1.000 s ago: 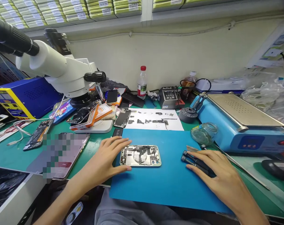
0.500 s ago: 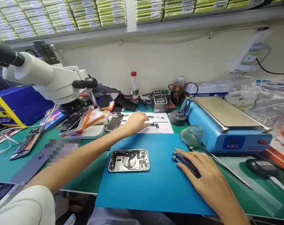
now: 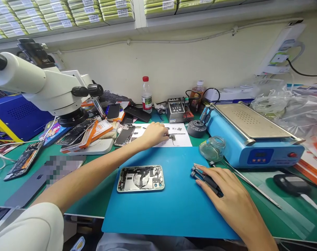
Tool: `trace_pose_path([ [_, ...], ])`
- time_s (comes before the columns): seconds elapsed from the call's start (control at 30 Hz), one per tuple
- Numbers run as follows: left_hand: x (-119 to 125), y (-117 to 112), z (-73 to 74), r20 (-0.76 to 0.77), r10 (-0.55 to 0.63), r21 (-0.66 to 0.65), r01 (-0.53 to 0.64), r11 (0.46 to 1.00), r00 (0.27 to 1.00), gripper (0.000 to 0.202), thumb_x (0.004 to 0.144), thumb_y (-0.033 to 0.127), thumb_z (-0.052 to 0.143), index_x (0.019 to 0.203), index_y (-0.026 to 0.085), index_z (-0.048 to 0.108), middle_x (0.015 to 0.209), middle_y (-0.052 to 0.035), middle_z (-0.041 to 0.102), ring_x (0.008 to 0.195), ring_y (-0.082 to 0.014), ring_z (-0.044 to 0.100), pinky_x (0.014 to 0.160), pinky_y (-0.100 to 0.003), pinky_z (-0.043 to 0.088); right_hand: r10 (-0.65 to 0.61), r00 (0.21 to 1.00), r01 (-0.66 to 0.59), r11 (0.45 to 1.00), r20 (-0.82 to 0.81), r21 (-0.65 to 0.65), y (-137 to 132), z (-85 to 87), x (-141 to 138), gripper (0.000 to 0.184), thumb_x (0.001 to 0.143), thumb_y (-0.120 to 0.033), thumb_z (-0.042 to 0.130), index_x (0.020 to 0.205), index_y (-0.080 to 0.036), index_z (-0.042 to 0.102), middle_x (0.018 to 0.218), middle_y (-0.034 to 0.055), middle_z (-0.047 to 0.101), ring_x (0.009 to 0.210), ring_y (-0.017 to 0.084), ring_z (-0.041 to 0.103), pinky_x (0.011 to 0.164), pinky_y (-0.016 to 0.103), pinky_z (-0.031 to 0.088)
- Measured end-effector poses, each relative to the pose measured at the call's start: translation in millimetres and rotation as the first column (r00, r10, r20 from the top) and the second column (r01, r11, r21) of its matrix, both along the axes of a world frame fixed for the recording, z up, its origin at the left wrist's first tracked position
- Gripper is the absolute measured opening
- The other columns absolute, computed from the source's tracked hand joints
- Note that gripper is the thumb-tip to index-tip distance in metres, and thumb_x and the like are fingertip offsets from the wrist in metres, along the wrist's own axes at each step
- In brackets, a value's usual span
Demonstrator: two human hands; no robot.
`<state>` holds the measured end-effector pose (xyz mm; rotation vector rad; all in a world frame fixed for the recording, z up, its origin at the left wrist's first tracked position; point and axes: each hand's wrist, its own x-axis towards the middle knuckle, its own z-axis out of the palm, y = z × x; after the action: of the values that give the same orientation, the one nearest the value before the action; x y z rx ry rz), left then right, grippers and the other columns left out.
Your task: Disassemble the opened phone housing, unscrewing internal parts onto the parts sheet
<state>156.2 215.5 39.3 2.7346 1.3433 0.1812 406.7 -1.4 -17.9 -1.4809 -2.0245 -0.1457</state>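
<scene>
Left hand [image 3: 154,134] shifted onto white parts sheet [image 3: 184,140], fingers pinched at small dark component [image 3: 173,138]; grip unclear.
Right hand [image 3: 226,193] lay open over black screwdrivers [image 3: 204,177]; lift part gently.

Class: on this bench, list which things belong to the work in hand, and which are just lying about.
In hand: left hand at small parts on white sheet; right hand on screwdrivers; opened phone on blue mat.
Lying about: microscope, water bottle, glass jar, blue machine.
</scene>
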Motion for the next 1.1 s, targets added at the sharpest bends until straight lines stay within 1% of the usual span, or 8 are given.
trace_pose_path([
  [0.23,-22.3,-0.2,22.7,0.181,0.045,-0.163,-0.015,0.987,0.982,0.036,0.108,0.042,0.073,0.137,0.020,0.070,0.140,-0.0110,0.071,0.117,-0.0273,0.074,0.100,-0.048,0.065,0.013,1.000,-0.013,1.000,-0.011,-0.011,0.9,-4.9,3.9,0.040,0.112,-0.058,0.057,0.146,-0.038,0.066,0.135,-0.0023,0.075,0.125,0.025,0.068,0.104,0.040,0.052],
  [0.4,-38.5,-7.7,48.5,0.330,0.078,-0.180,-0.018,0.984,0.941,0.035,0.109,0.042,0.073,0.135,0.019,0.071,0.138,-0.0108,0.072,0.116,-0.0266,0.074,0.099,-0.048,0.065,0.017,1.000,-0.018,1.000,-0.005,-0.015,3.2,-6.2,4.4,0.042,0.112,-0.059,0.058,0.147,-0.039,0.066,0.135,-0.0026,0.075,0.124,0.026,0.069,0.104,0.041,0.053],
  [0.53,-58.5,-25.2,68.3,0.439,0.094,-0.170,-0.020,0.985,0.893,0.029,0.109,0.041,0.072,0.126,0.017,0.073,0.126,-0.0092,0.076,0.109,-0.0238,0.076,0.097,-0.046,0.065,0.020,1.000,-0.020,1.000,-0.002,-0.007,5.3,-6.5,3.7,0.041,0.112,-0.060,0.057,0.145,-0.039,0.067,0.131,-0.0023,0.076,0.121,0.026,0.070,0.104,0.041,0.052],
  [0.63,-80.1,-52.6,74.4,0.482,0.103,-0.162,-0.027,0.986,0.870,0.017,0.109,0.034,0.068,0.115,0.021,0.077,0.109,-0.0040,0.082,0.101,-0.0200,0.077,0.093,-0.035,0.061,0.024,1.000,-0.024,1.000,-0.007,-0.014,6.0,-6.9,3.1,0.042,0.112,-0.060,0.057,0.145,-0.037,0.068,0.132,0.0002,0.076,0.122,0.027,0.069,0.106,0.044,0.051],
  [0.77,-109.1,-104.9,62.3,0.481,0.124,-0.151,-0.057,0.987,0.868,0.014,0.103,0.035,0.069,0.109,0.025,0.076,0.104,0.0005,0.081,0.092,-0.0190,0.073,0.080,-0.030,0.055,0.037,0.999,-0.037,0.999,-0.019,-0.029,6.4,-5.5,1.7,0.044,0.112,-0.059,0.056,0.146,-0.033,0.068,0.134,0.0034,0.075,0.122,0.030,0.069,0.110,0.049,0.050],
  [0.9,-132.5,-151.7,31.5,0.467,0.201,-0.161,-0.141,0.977,0.861,0.013,0.105,0.031,0.063,0.112,0.028,0.075,0.107,0.0007,0.079,0.091,-0.0189,0.073,0.078,-0.030,0.055,0.047,0.999,-0.047,0.999,0.002,-0.018,7.0,-1.4,0.1,0.045,0.112,-0.060,0.057,0.144,-0.031,0.070,0.131,0.0042,0.076,0.117,0.030,0.070,0.107,0.050,0.052],
  [1.0,-142.7,-168.3,11.5,0.452,0.256,-0.183,-0.192,0.964,0.854,0.014,0.107,0.031,0.062,0.114,0.028,0.073,0.111,-0.0007,0.080,0.093,-0.0200,0.075,0.074,-0.030,0.057,0.044,0.999,-0.044,0.999,0.022,-0.013,7.4,0.1,-0.8,0.047,0.112,-0.062,0.054,0.143,-0.030,0.070,0.130,0.0049,0.076,0.114,0.030,0.071,0.105,0.050,0.052],
  [1.1,-142.9,-169.0,3.6,0.433,0.258,-0.194,-0.190,0.962,0.864,0.012,0.108,0.031,0.063,0.114,0.028,0.073,0.112,-0.0005,0.080,0.094,-0.0200,0.076,0.077,-0.031,0.058,0.040,0.999,-0.039,0.999,0.029,-0.015,7.4,0.0,-1.9,0.046,0.112,-0.060,0.054,0.143,-0.030,0.070,0.130,0.0046,0.076,0.116,0.031,0.071,0.107,0.049,0.051],
])
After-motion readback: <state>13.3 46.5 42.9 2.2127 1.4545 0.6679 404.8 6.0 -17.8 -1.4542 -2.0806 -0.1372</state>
